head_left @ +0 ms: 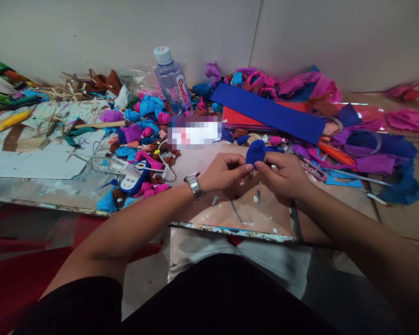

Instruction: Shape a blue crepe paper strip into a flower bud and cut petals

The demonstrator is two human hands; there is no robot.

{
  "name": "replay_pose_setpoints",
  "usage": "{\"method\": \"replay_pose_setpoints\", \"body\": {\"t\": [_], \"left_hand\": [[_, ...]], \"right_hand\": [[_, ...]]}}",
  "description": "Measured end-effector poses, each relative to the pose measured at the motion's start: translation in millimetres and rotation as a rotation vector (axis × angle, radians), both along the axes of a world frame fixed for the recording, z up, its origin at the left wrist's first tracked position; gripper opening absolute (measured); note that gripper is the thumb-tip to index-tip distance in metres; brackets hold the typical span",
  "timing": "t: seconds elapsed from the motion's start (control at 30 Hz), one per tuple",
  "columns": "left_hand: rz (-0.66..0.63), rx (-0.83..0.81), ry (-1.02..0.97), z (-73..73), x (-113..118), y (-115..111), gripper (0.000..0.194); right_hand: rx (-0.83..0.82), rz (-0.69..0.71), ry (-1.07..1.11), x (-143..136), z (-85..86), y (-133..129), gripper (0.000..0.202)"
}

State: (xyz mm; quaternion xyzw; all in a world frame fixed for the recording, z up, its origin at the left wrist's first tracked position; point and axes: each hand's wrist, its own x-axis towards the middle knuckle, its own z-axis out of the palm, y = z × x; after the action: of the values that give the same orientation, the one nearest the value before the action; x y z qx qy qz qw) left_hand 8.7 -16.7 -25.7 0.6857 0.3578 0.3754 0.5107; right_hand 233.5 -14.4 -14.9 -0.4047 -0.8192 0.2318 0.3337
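Between my two hands, over the near part of the table, is a small rounded piece of dark blue crepe paper (256,152). My left hand (226,170) pinches its lower left edge with thumb and fingers. From the other side my right hand (281,170) pinches its lower right edge. Just behind them a long dark blue strip (268,111) lies aslant over red sheets (239,116). Small scraps (256,197) dot the tabletop below my hands.
Crumpled coloured paper bundles (150,130) crowd the left, around a clear bottle (172,83) and a blue-and-white power strip (134,177). A roll of tape (363,143), a box cutter (314,170) and more crepe paper (405,163) lie right. A wall (125,32) stands behind.
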Motion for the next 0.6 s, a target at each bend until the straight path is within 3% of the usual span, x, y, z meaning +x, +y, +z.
{"method": "replay_pose_setpoints", "body": {"t": [0.13,0.37,0.6], "left_hand": [[0.023,0.008,-0.051,0.0,-0.1,0.6,0.047],[0.047,-0.123,-0.182,-1.5,0.8,5.0,0.046],[0.129,-0.218,-0.245,-0.7,-0.1,5.4,0.045]], "right_hand": [[0.037,0.026,-0.018,0.3,-0.9,0.2,0.040],[0.068,0.137,-0.071,0.2,-3.4,0.6,0.037],[0.141,0.021,0.018,1.7,-3.7,-2.4,0.010]]}}
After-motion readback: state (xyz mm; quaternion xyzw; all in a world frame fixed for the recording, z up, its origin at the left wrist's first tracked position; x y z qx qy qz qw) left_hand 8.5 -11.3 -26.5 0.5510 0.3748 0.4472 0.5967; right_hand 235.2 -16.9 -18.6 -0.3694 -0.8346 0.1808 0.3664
